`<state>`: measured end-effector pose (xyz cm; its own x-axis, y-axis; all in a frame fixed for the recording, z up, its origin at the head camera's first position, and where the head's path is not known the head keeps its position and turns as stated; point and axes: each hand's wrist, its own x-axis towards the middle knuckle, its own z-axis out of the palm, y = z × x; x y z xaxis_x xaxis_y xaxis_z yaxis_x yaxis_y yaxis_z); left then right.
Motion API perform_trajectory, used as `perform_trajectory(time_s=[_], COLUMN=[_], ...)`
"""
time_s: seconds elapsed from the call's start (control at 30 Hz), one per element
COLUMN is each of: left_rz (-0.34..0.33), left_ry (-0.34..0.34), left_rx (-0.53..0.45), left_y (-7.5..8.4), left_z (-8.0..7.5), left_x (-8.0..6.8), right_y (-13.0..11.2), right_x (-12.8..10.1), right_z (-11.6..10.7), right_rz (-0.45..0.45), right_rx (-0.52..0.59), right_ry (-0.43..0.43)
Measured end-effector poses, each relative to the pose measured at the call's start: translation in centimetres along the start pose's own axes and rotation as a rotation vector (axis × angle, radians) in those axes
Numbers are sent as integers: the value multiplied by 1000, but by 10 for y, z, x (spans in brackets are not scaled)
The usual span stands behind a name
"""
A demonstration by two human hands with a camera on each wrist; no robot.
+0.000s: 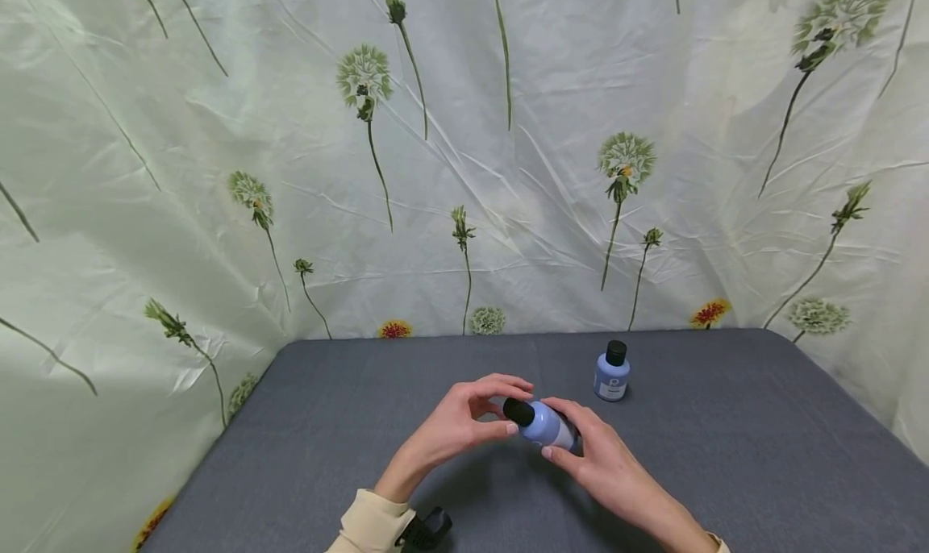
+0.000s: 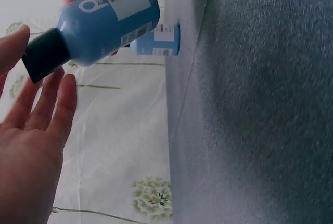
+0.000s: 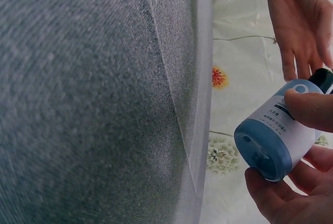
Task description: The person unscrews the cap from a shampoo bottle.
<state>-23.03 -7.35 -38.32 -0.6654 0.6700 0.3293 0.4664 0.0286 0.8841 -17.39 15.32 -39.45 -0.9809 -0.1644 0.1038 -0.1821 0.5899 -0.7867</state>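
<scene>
Low in the centre of the frame, the right hand grasps a blue bottle tilted on its side above the grey table, presenting its black cap to the relaxed left hand, fingers hovering there. A second bottle stands upright behind.

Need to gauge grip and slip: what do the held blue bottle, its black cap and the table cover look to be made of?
Held blue bottle: probably plastic, smooth, opaque, with a soft sheen; a pale label wraps it.
Black cap: probably hard plastic, matte, no shine visible.
Table cover: grey woven fabric, its weave visible in the wrist views.
</scene>
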Motion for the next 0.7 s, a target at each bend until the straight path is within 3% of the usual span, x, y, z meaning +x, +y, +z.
perform_trajectory(time_s=[0.37, 0.7], left_rz=[-26, -88], left_ry=[-10, 61], left_rx=[-9, 48], left_y=[25, -1], left_z=[-1, -5], left_x=[-2, 1], right_y=[0, 0], right_x=[-1, -2], right_z=[-1, 0], right_rz=[8, -36], right_rx=[24, 11], right_ry=[-16, -19])
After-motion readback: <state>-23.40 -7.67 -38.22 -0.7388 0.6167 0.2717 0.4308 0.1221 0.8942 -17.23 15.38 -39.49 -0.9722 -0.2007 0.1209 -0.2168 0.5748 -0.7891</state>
